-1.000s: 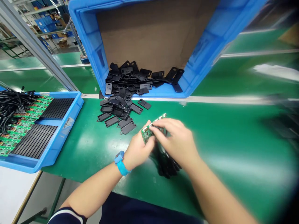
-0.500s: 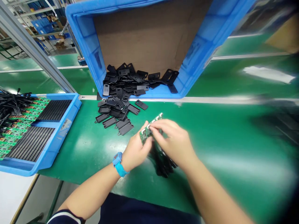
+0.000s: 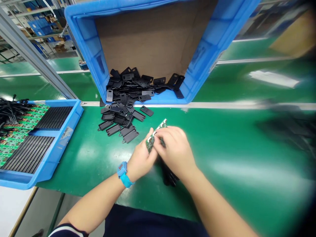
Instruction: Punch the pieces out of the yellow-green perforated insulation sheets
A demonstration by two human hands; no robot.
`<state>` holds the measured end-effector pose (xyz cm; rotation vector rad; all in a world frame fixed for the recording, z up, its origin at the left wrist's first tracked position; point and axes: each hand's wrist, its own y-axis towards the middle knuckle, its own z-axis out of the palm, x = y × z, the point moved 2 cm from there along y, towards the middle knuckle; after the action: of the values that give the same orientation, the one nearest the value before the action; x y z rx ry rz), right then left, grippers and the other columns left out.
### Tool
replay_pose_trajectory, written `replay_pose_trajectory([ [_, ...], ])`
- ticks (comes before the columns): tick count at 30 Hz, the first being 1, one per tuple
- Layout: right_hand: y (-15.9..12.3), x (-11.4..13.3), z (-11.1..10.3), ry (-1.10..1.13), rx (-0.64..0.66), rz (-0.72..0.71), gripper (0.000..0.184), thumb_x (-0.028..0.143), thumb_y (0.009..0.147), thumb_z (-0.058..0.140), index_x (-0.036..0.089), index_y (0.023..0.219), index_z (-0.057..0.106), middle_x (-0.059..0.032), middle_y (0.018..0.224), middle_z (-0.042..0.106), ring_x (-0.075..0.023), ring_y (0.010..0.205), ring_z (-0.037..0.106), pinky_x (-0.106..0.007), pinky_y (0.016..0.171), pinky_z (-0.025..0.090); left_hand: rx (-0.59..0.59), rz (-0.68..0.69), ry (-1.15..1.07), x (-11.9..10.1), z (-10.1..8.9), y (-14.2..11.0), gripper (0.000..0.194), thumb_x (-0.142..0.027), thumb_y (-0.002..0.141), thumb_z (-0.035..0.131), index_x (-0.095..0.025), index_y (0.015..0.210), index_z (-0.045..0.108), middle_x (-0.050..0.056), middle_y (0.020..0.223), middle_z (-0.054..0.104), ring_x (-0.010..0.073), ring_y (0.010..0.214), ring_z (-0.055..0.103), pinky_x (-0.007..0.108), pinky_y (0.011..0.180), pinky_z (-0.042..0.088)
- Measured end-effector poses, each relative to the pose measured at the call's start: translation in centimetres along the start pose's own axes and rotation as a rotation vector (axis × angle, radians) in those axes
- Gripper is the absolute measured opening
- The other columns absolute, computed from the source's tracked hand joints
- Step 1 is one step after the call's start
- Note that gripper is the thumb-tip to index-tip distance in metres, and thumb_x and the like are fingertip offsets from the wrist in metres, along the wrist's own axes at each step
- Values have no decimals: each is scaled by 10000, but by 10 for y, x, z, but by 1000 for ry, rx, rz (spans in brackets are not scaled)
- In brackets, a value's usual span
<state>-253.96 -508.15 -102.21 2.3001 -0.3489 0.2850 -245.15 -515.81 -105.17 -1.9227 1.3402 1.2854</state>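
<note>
Both forearms reach in from the near edge, angled toward each other, with the wrists bent inward so the hands meet just right of the middle of the green surface. The left hand, with a blue wristband on its wrist, is closed around the near edge of a green circuit board. The right hand curves over the board from the right, its fingers pressed on top, so both hands have hold of it. A pale connector strip runs along the board's far edge. A blurred black bundle lies under the hands, touching neither clearly. Farther off, black plastic tags spill across the surface from a tilted blue crate lined with brown cardboard. To the left, a blue tray holds green boards with black cables; the white label on its wall is too blurred to read
</note>
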Motion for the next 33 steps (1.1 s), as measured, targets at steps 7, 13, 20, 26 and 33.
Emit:
replay_pose_trajectory([
  [7,-1,-10,1,19,-26,105,142,101,773,510,218,723,447,-33,719,600,-193,731,570,-361,709,460,-15,-65,-26,0,-1,-2,516,-265,903,364,-154,1400,281,73,1381,441,159,1246,444,302,1064,352],
  [13,-3,-34,-10,-105,-199,157,156,88,756,521,224,736,449,-23,687,561,-189,692,548,-336,657,449,-25,-205,-121,2,-1,-1,521,-258,886,403,-164,1389,308,41,1097,656,144,965,617,278,939,457],
  [20,-7,-35,6,-83,-50,-77,96,106,809,522,199,790,515,-38,729,635,-187,716,586,-347,688,463,-14,-185,-113,1,-2,-1,505,-270,885,411,-169,1375,339,49,1204,600,157,1062,574,287,982,423],
  [26,-9,-30,2,52,-71,67,55,170,806,597,197,853,600,-41,788,684,-191,774,624,-364,737,491,5,-137,-75,-2,-3,-1,482,-265,890,399,-191,1365,364,59,1288,539,150,1032,594,283,992,420],
  [33,-4,-31,-8,182,-67,167,89,156,792,609,217,783,673,-22,755,705,-174,725,644,-348,690,522,25,-102,-64,-5,-3,-1,509,-236,877,409,-198,1380,338,49,1239,579,153,1012,605,272,958,448],
])
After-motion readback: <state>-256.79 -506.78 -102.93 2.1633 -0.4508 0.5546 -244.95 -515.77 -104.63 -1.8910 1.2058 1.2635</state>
